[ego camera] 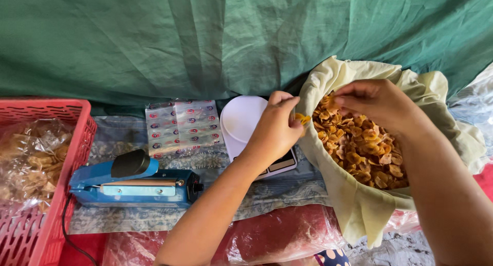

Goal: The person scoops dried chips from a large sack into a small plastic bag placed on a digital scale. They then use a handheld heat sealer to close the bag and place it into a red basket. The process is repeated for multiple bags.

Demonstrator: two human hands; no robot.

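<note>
Green cloth backdrop [205, 34]: hangs across the whole rear of the scene, creased.

Surface [287, 194]: covered with a patterned blue-grey cloth, with red plastic sheeting along the near edge.

Cloth-lined container [359, 209]: pale yellow lining folded over the rim, standing at the right and filled with golden fried chips [359, 148], heaped loose.

Red plastic crate [31, 184]: far left, holding clear bags of pale fried pieces.

Blue heat sealer [133, 186]: beside the crate, arm down, black cord trailing toward the near edge.

White kitchen scale [241, 119]: between the sealer and the chip container, platform bare, partly hidden by the left forearm.

Stack of clear printed bags [182, 124]: flat, just left of the scale.

Right hand [377, 101]: over the far side of the heap, fingers curled down and pinched into the chips.

Left hand [275, 127]: at the container's left rim, closed around a few chips, one showing at the fingertips.

Step in hand, as judged: gathering chips from the container by hand. The next move would seem to call for a bag opened and a portion carried across to the scale without spilling.
</note>
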